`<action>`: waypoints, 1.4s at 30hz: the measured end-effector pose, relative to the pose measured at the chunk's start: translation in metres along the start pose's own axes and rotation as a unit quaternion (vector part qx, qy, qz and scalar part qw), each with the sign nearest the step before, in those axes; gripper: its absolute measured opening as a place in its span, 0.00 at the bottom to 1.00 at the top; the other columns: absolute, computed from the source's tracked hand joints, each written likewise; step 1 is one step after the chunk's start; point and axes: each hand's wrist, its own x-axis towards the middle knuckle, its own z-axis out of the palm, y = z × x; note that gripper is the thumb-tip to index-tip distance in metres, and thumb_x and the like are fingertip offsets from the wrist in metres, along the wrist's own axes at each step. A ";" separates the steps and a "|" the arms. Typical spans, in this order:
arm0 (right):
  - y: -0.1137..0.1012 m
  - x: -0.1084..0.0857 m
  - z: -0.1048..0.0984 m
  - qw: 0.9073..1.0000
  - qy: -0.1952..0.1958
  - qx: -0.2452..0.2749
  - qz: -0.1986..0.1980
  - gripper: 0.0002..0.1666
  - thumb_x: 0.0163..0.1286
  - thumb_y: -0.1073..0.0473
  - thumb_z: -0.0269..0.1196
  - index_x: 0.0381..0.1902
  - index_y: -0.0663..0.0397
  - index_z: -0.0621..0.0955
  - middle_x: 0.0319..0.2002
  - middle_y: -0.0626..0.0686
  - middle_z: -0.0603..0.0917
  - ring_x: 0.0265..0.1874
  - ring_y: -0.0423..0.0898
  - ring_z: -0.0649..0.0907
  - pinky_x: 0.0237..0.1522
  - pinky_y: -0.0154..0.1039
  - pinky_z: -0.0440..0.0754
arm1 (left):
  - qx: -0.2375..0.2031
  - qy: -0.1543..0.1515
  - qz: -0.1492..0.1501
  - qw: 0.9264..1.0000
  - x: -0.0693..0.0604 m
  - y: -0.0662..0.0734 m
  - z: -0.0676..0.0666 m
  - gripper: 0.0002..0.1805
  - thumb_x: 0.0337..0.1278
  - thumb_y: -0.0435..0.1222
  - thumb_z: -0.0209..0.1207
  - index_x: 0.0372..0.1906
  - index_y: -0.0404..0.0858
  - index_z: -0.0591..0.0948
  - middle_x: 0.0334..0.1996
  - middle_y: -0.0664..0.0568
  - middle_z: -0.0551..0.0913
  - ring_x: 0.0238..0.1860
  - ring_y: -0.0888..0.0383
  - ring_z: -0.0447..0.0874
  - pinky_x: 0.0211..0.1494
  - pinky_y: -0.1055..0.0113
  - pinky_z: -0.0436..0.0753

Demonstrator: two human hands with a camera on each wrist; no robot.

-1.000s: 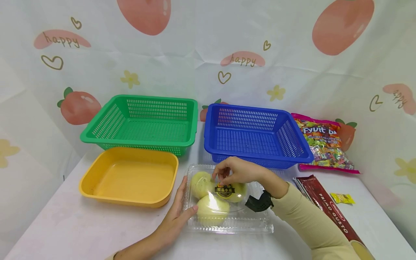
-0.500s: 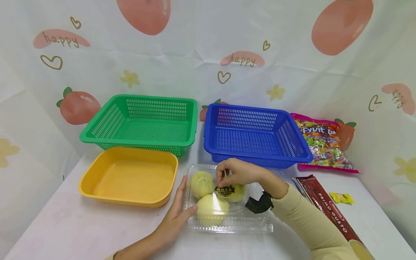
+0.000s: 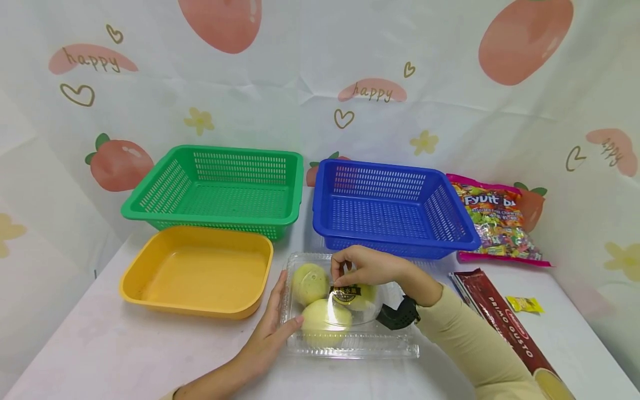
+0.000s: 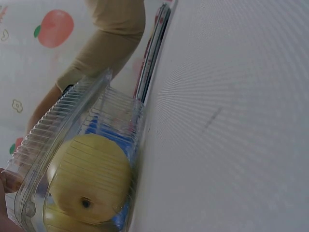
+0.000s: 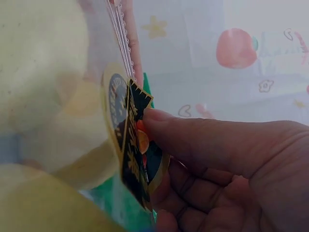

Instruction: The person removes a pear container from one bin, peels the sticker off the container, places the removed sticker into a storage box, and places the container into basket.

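Note:
A clear plastic clamshell box [image 3: 370, 349] with round pale-yellow fruits [image 3: 327, 322], which look like pears, lies at the middle front of the table. My left hand [image 3: 267, 336] holds the box's left side, thumb on the lid and fingers along the outer wall. Over the lid, my right hand [image 3: 370, 266] pinches a black and gold sticker [image 3: 347, 291] between thumb and finger. In the right wrist view the sticker [image 5: 137, 145] is partly lifted and folded back, with its other part on the lid. One fruit [image 4: 91, 179] shows through the box wall in the left wrist view.
Behind the box stand a green basket [image 3: 212, 219] and a blue basket [image 3: 395, 244]. A yellow tub [image 3: 195, 308] is at the left. To the right lie a candy bag [image 3: 500, 222], a dark red long packet [image 3: 510, 328] and a small yellow-wrapped candy [image 3: 525, 304].
The sticker's upper part has come away from the lid and folded over in my right hand's pinch. My left hand has stayed on the box.

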 end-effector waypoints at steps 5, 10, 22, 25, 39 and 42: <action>0.001 0.000 0.000 1.000 0.000 0.007 -0.001 0.06 0.64 0.62 0.61 0.29 0.58 0.77 0.27 0.48 0.79 0.28 0.34 0.71 0.33 0.31 0.74 | 0.004 0.002 0.000 1.000 -0.001 0.001 0.000 0.44 0.64 0.37 0.51 0.74 0.52 0.36 0.75 0.54 0.32 0.75 0.53 0.28 0.73 0.48 0.35; 0.001 0.000 0.000 1.000 0.000 0.024 0.010 0.04 0.63 0.63 0.61 0.29 0.57 0.78 0.27 0.46 0.79 0.29 0.35 0.72 0.35 0.29 0.73 | -0.002 0.001 0.014 1.000 -0.003 0.002 0.000 0.43 0.65 0.37 0.50 0.74 0.49 0.36 0.75 0.51 0.31 0.75 0.50 0.26 0.72 0.44 0.34; 0.005 -0.001 0.000 0.997 0.000 0.070 0.008 0.04 0.63 0.64 0.61 0.29 0.60 0.78 0.28 0.48 0.80 0.30 0.37 0.73 0.38 0.30 0.74 | 0.000 -0.003 0.013 1.000 -0.002 0.001 0.000 0.43 0.65 0.38 0.50 0.74 0.50 0.36 0.75 0.54 0.31 0.75 0.51 0.27 0.72 0.49 0.35; 0.005 -0.002 0.000 0.997 0.002 0.079 0.005 0.04 0.62 0.65 0.61 0.29 0.61 0.79 0.28 0.50 0.80 0.30 0.37 0.73 0.37 0.30 0.74 | 0.000 -0.003 0.003 1.000 -0.001 0.000 0.000 0.43 0.65 0.37 0.50 0.74 0.51 0.35 0.75 0.56 0.32 0.75 0.54 0.27 0.72 0.54 0.36; 0.011 -0.003 0.000 0.994 0.002 0.106 -0.002 0.05 0.63 0.65 0.61 0.29 0.63 0.79 0.28 0.48 0.80 0.30 0.37 0.73 0.37 0.31 0.73 | 0.003 -0.003 0.011 1.000 -0.001 -0.001 -0.001 0.43 0.65 0.36 0.50 0.74 0.51 0.35 0.75 0.56 0.32 0.75 0.54 0.29 0.61 0.94 0.41; 0.011 -0.003 0.000 0.994 0.002 0.108 -0.002 0.05 0.63 0.65 0.61 0.29 0.64 0.79 0.28 0.47 0.79 0.30 0.37 0.73 0.38 0.31 0.74 | 0.003 -0.004 0.009 1.000 -0.001 -0.001 -0.001 0.43 0.65 0.37 0.50 0.74 0.50 0.35 0.75 0.56 0.32 0.75 0.54 0.28 0.62 0.93 0.40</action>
